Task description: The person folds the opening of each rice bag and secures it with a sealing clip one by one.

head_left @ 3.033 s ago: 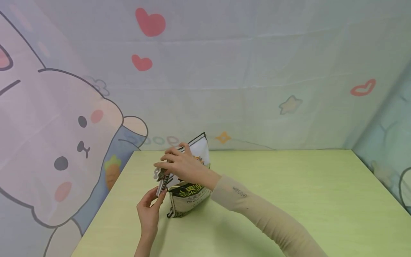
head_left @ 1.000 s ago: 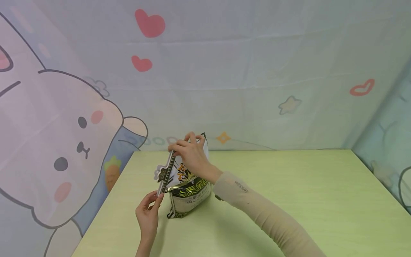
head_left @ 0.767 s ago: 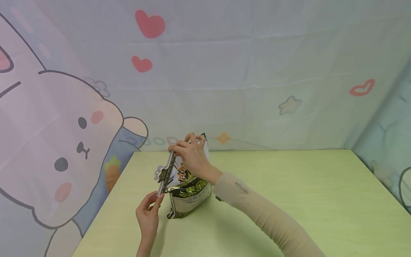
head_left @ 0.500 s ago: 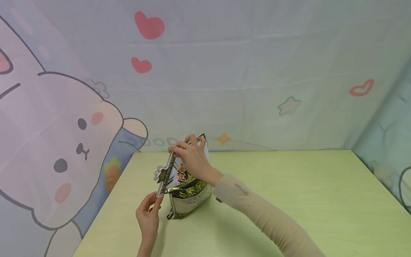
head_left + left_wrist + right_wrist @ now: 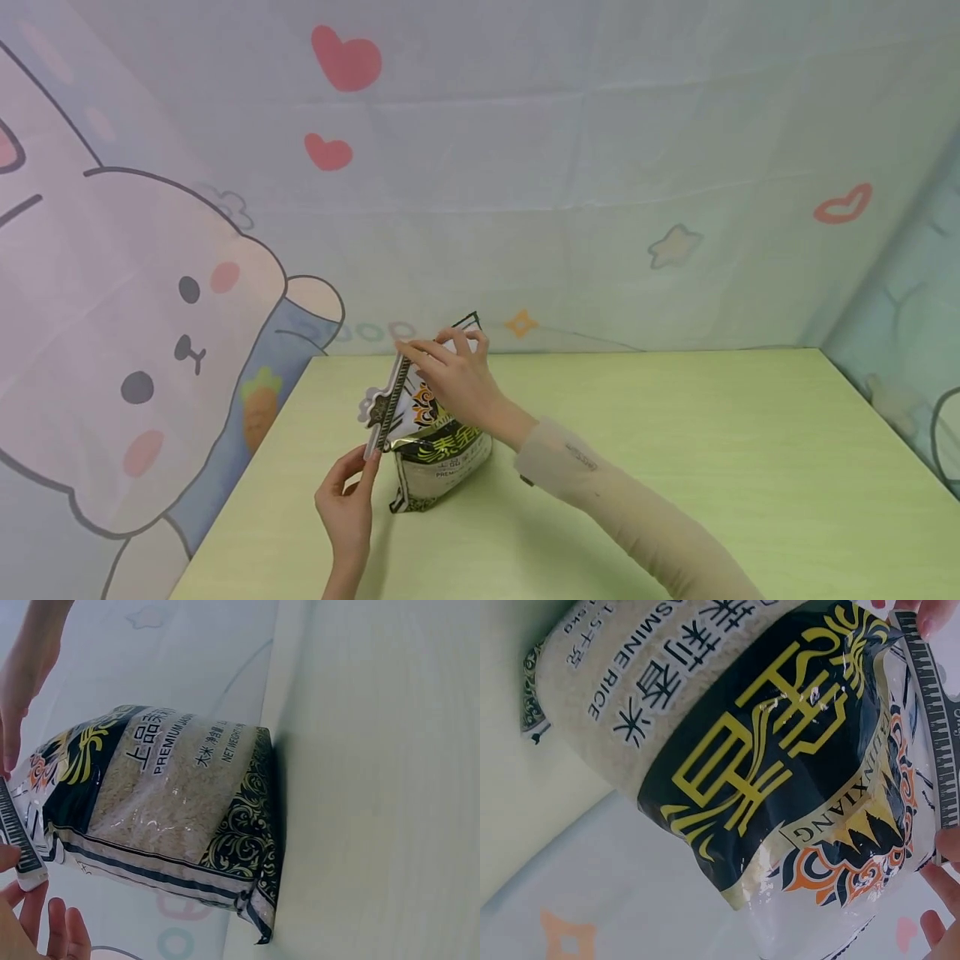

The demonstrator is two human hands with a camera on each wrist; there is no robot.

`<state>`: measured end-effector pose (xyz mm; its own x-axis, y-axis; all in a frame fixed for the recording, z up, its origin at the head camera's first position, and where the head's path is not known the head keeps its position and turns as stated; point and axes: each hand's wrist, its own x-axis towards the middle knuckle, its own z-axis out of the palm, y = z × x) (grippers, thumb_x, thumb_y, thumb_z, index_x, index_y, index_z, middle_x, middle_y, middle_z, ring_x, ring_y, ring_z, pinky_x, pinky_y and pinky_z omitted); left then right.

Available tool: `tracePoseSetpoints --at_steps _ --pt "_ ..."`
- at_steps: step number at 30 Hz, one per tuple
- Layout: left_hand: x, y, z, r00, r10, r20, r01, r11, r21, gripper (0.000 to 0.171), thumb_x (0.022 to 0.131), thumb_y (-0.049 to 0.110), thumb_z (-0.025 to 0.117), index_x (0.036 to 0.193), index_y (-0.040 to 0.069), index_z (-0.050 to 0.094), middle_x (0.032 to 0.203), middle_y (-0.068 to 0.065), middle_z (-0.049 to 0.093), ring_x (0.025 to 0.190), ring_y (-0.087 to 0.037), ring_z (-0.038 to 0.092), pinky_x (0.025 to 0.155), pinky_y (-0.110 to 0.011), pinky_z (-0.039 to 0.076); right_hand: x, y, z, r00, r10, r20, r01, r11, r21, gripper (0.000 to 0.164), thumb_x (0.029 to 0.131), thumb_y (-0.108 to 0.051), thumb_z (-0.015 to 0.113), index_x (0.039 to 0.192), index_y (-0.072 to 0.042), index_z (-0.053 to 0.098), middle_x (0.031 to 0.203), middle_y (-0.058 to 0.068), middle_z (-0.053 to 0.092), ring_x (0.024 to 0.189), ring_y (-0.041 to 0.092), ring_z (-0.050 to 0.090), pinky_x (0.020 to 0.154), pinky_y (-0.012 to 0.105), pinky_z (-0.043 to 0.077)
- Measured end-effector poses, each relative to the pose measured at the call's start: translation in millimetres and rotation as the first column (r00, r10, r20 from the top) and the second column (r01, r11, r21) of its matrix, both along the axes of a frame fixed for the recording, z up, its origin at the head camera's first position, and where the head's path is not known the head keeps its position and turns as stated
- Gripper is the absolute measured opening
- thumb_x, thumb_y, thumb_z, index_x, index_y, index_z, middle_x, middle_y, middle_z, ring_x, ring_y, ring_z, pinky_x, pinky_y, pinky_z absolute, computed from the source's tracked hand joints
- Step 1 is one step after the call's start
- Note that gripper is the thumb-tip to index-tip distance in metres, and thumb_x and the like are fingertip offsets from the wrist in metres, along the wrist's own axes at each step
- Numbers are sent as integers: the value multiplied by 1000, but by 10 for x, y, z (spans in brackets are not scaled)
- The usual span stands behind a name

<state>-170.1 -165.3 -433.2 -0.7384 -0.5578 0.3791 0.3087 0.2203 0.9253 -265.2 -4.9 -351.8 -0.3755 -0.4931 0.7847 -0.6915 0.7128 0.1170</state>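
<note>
A plastic bag of jasmine rice (image 5: pixel 446 454) stands upright on the table, its top narrowing toward a long bag clip (image 5: pixel 387 408) with a piano-key pattern. The clip lies slanted across the bag's upper left side. My left hand (image 5: pixel 348 500) pinches the clip's near end between thumb and fingers; the left wrist view shows this end beside the rice bag (image 5: pixel 165 787). At the clip's far end is my right hand (image 5: pixel 465 383), reaching over the bag's top. In the right wrist view its thumb (image 5: pixel 949 844) presses the clip end, with fingers behind.
The pale green table (image 5: pixel 675 467) spreads out to the right of the bag. Behind it hangs a printed cloth backdrop (image 5: pixel 562 208) with hearts and a large rabbit at left. A light sleeve (image 5: pixel 622 508) covers the right forearm, which crosses the table's front.
My right hand has moved from over the clip's middle to its far end, uncovering the clip. Lately its wrist shifted slightly right. My left hand and the bag stay nearly in place.
</note>
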Motion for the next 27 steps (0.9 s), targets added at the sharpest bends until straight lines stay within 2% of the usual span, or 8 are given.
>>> tracePoseSetpoints --at_steps 4,9,13,17,20,22,27 --pt "73 59 149 999 3 -37 -4 1000 -23 18 78 3 66 92 -7 66 70 19 62 65 5 56 52 -11 43 39 65 -54 1000 -6 24 6 1000 0 44 86 -20 58 129 -22 48 121 -7 57 105 18 43 87 46 25" --pt "101 79 190 997 20 -73 -24 998 -59 17 78 1 65 93 -7 65 74 19 60 66 4 56 53 -11 43 75 148 -134 999 1 36 0 1000 -22 41 86 -22 58 126 -20 51 124 -6 56 106 19 43 87 46 25" --pt "111 90 195 990 36 -139 -56 988 -146 17 79 -1 63 94 -8 65 83 5 63 71 2 55 54 -10 43 104 210 -199 997 7 77 -5 1000 -29 40 86 -22 58 126 -20 51 128 -6 53 109 19 41 87 46 24" --pt "126 109 236 970 28 -243 -81 974 -213 18 76 -8 62 94 -10 63 87 -13 61 75 -1 55 55 -10 43 145 259 -247 993 10 119 -5 999 -38 40 86 -21 56 125 -19 52 130 -5 51 110 20 41 88 46 24" --pt "138 127 276 957 11 -291 -81 970 -228 18 74 -12 62 92 -11 63 85 -15 61 77 -3 55 56 -9 43 181 297 -282 989 22 147 -13 998 -55 39 85 -20 57 124 -19 53 130 -4 52 110 21 42 88 48 24" --pt "123 125 260 947 2 -320 -86 965 -249 19 73 -15 62 91 -11 63 84 -18 60 77 -4 55 57 -9 43 210 327 -307 985 32 172 -20 997 -70 39 84 -19 58 123 -18 54 129 -3 52 110 22 43 89 49 24" --pt "43 77 123 924 -30 -382 -103 941 -323 25 70 -18 62 92 -8 64 83 -21 59 79 -2 54 60 -9 42 291 411 -375 970 45 237 -23 995 -94 41 83 -16 60 124 -17 53 130 -1 52 109 24 42 88 51 23"
